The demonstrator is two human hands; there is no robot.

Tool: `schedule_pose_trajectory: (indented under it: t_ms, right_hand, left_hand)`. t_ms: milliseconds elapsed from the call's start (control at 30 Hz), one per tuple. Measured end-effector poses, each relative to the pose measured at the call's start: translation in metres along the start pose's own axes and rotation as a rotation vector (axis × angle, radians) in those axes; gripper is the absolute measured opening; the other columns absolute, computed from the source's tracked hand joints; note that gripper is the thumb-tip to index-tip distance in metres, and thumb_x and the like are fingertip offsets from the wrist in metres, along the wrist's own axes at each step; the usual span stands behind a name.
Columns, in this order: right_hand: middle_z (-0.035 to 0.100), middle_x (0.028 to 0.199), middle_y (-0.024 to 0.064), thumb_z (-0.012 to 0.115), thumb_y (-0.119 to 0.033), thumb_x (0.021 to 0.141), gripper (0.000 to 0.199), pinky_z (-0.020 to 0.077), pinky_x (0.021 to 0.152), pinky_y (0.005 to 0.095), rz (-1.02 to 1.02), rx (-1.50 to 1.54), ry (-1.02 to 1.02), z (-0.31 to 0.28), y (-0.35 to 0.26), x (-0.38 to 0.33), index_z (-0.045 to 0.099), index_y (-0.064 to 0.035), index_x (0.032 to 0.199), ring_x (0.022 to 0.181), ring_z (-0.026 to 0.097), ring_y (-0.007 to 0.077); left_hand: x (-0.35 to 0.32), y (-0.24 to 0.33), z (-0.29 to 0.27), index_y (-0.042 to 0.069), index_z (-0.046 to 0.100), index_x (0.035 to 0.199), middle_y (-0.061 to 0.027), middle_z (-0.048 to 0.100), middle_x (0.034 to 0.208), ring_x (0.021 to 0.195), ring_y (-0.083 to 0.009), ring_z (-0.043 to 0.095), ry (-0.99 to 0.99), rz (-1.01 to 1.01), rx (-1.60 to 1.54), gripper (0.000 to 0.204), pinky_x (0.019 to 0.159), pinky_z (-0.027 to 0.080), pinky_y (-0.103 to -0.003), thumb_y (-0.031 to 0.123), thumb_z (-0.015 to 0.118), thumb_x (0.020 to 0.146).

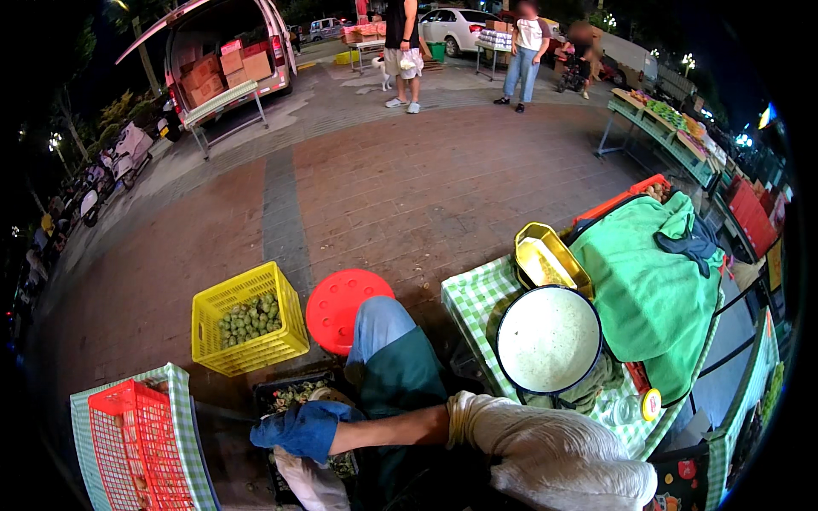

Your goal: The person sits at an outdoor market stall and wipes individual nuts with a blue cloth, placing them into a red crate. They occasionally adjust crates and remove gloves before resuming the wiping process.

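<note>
My right hand, in a blue glove, reaches leftward across my lap over a dark crate. Its fingers are bunched and blurred; what they hold, if anything, does not show. Beneath it a pale sleeve of my left arm comes up from the lower edge, and the left hand is hidden there. Green and reddish scraps lie in the dark crate. Just beyond, a yellow crate holds many round green fruits. A red round stool stands by my knee.
At left, red baskets sit on a checkered cloth. On the right-hand table are a white basin, a yellow tray, a green cloth and a lidded jar. People, a van and stalls stand beyond the brick pavement.
</note>
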State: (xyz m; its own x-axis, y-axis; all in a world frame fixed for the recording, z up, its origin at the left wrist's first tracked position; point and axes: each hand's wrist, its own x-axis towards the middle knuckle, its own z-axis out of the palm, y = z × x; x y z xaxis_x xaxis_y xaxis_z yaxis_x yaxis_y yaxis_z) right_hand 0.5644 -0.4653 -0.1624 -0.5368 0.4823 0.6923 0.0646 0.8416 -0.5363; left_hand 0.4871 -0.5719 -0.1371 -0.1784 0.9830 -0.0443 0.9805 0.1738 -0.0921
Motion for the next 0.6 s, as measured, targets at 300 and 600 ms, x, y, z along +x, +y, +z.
schedule_pose_trajectory:
  t_ms: [300, 600]
  right_hand:
    - [0.060, 0.086, 0.0111, 0.051, -0.022, 0.085, 0.018, 0.0488, 0.061, 0.0433, 0.203, 0.028, -0.270, -0.019, -0.025, 0.011, 0.056, -0.0105, 0.098, 0.074, 0.061, 0.0313]
    - [0.058, 0.082, 0.0122, 0.050, -0.024, 0.084, 0.015, 0.0476, 0.058, 0.0429, 0.312, -0.275, -0.128, -0.016, -0.018, 0.003, 0.055, -0.0102, 0.088, 0.072, 0.061, 0.0320]
  left_hand:
    - [0.018, 0.011, 0.038, -0.007, 0.033, 0.139, -0.0144, 0.047, 0.134, 0.119, -0.0240, 0.046, 0.260, -0.250, -1.787, 0.052, 0.103, 0.033, -0.029, 0.024, 0.037, 0.097]
    - [0.017, 0.033, -0.019, -0.004, 0.032, 0.140, -0.0132, 0.039, 0.141, 0.125, -0.0228, 0.041, 0.045, -0.365, -2.158, 0.072, 0.110, 0.028, -0.034, 0.055, 0.031, 0.098]
